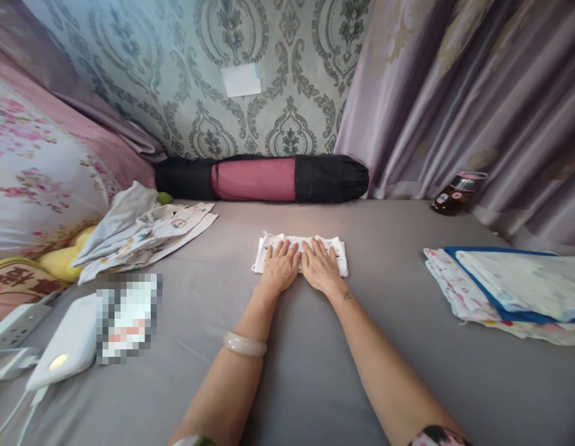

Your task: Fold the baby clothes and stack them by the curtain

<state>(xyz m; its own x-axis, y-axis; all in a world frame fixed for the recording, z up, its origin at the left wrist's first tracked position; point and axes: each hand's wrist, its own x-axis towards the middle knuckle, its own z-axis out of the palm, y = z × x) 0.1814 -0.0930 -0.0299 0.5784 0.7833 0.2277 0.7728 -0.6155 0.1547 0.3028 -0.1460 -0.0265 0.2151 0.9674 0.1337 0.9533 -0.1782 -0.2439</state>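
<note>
A small white folded cloth [341, 255] with dark specks lies flat on the grey sheet [296, 347], in the middle of the head view. My left hand [282, 265] rests palm down on its left half, fingers stretched out and pointing away from me. Beside it, my right hand [320, 263] presses flat on the right half, fingers spread a little. The two hands nearly meet at the cloth's middle. Much of the cloth is hidden under them, so its exact kind does not show.
On the right is a stack of folded fabrics [519, 279], with a dark bottle [458, 193] behind. A black and pink roll bag [254, 178] lies along the wall. Crumpled clothes [148, 229], a white power bank [67, 344] and a power strip [18, 325] are on the left.
</note>
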